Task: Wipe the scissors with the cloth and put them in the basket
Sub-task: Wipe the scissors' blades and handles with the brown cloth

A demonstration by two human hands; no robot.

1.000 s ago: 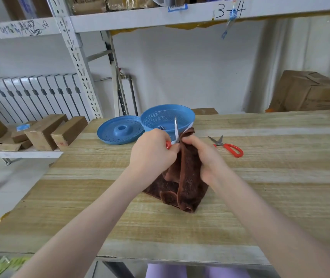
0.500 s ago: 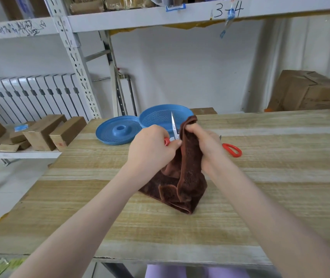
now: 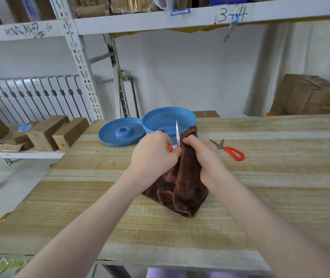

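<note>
My left hand grips a pair of red-handled scissors by the handle, blades pointing straight up. My right hand is closed on a brown cloth, holding its top fold against the right side of the blades; the rest of the cloth hangs down onto the wooden table. Right behind the hands stands the blue perforated basket, with something small and dark inside. A second pair of red-handled scissors lies flat on the table to the right.
A blue perforated lid lies left of the basket. Cardboard boxes sit on a low shelf at the left and a large carton at the back right. A metal rack runs overhead.
The cloth in my right hand has slid a little up and down along the upright blades. The view shifted slightly; the second scissors are fully visible again.
</note>
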